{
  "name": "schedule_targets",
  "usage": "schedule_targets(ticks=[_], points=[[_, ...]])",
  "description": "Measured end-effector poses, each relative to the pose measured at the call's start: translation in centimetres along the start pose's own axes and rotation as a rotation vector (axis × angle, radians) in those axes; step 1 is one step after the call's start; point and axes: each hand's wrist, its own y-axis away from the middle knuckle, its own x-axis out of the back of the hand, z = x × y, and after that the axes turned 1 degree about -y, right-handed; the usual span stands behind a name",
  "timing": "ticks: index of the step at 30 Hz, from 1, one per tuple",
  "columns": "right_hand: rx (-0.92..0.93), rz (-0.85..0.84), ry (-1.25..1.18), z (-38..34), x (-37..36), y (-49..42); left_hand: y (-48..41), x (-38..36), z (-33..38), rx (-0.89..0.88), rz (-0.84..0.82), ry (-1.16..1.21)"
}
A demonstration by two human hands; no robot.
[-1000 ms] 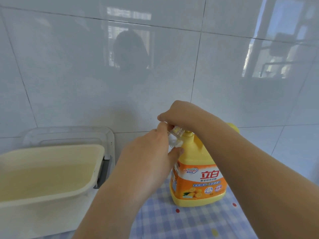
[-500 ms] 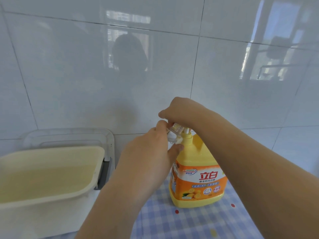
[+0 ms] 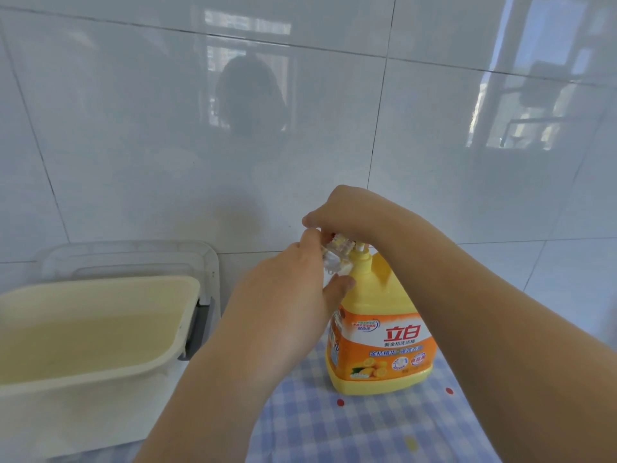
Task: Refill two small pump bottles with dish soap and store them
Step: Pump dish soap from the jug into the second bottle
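While your two hands meet over the soap, the far left of the table holds a cream basin (image 3: 100, 332) with yellowish liquid in it, and a clear plastic lid or tray (image 3: 133, 259) stands behind it against the white tiled wall (image 3: 167, 145). Moving right, your left hand (image 3: 287, 295) reaches in from below, its grip closed around a small clear bottle (image 3: 334, 259); index finger and thumb pinch it from above and below, and most of its body is hidden by your palm, so you cannot tell how full it is. That small bottle sits just under the spout of the big yellow dish soap bottle (image 3: 380, 332), touching or nearly touching the nozzle. Further right, your right hand (image 3: 350, 212) lies over the top of the pump (image 3: 360, 252), fingers curled down on the pump head with the white stem showing beneath them. The soap bottle stands upright on a blue-and-white checked cloth (image 3: 367, 429) with small red dots, orange label facing you, close to the wall. Your right forearm crosses the lower right corner of the view
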Motion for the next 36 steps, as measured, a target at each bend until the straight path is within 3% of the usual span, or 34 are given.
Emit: schedule_targets(ticks=[36], points=[[-0.014,0.036,-0.009,0.1,0.0,-0.5,0.1,0.5,0.2,0.007,-0.002,-0.028]])
